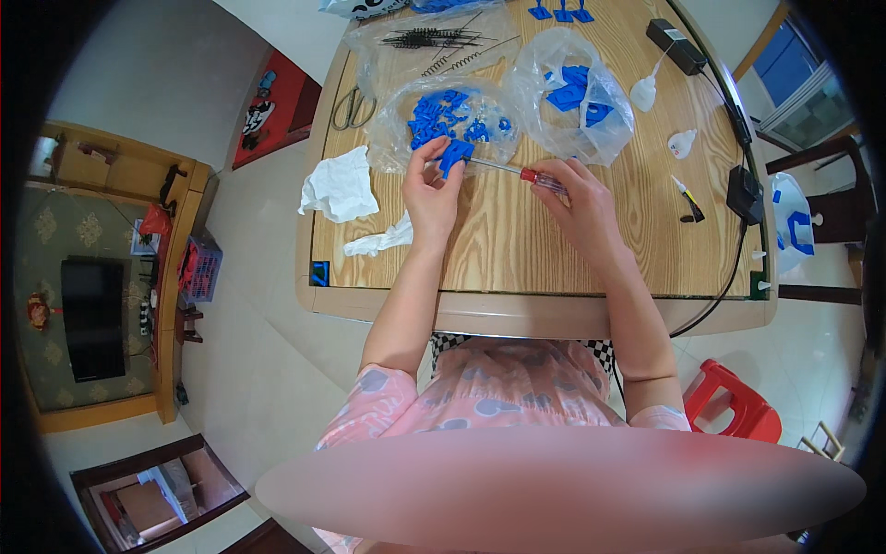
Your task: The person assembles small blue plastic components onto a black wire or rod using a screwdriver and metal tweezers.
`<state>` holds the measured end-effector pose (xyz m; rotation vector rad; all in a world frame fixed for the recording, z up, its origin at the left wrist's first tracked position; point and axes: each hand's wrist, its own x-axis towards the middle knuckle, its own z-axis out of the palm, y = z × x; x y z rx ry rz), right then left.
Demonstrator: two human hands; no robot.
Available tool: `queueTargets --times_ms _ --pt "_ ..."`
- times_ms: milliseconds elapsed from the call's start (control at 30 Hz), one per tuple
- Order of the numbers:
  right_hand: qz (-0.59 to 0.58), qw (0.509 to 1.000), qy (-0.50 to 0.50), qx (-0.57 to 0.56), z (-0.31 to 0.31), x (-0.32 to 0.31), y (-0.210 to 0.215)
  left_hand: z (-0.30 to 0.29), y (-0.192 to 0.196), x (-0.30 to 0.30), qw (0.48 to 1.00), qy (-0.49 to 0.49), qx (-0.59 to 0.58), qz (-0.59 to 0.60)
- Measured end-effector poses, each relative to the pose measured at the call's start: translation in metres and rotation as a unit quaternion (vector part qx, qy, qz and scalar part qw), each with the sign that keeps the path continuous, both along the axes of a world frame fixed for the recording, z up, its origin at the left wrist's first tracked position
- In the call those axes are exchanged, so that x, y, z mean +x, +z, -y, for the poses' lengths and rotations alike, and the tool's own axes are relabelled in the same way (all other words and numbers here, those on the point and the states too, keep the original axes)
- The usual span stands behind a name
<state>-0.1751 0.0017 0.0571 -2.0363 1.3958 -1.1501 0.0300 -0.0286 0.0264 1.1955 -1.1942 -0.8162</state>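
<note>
Scissors [349, 108], crumpled white tissue [340, 186], black springs [432, 38], red stool [734, 403], black adapter [676, 45]

wooden table [517, 249] — plastic bags [572, 92] | scissors [349, 109] | tissue [340, 186]

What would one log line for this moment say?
left hand: holds blue plastic part | right hand: holds red-handled screwdriver, tip at part | wooden table

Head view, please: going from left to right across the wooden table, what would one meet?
Crumpled white tissue → left hand pinching a small blue plastic part → red-handled screwdriver → right hand → small white squeeze bottle → black power adapter.
</note>
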Motion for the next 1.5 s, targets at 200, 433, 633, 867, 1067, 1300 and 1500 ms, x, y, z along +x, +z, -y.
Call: queueTargets --times_ms 200,433,633,867,1067,1300,1500 --pt "0.028 0.999 0.009 0.034 -0.001 0.001 0.002 0.002 0.000 -0.001 0.997 -0.022 -0.030 -0.061" --pt "0.039 0.996 0.016 0.075 -0.001 0.000 0.002 0.002 0.000 -0.001 0.993 -0.033 -0.056 -0.093" --pt "0.013 0.992 -0.008 0.126 -0.003 0.001 0.008 0.001 -0.001 -0.002 0.997 -0.012 -0.037 -0.071" --pt "0.028 0.999 -0.001 0.018 0.001 0.000 0.001 0.002 -0.001 -0.002 0.996 -0.027 -0.045 -0.067" --pt "0.036 0.999 0.004 0.039 0.000 -0.001 0.000 0.001 0.000 -0.002 0.994 -0.035 -0.060 -0.089" --pt "0.068 0.994 0.016 0.089 0.002 -0.002 -0.002 0.003 -0.002 -0.002 0.990 -0.043 -0.068 -0.113" --pt "0.053 0.991 0.012 0.121 0.000 -0.004 0.003 0.001 -0.001 -0.003 0.989 -0.048 -0.069 -0.122"
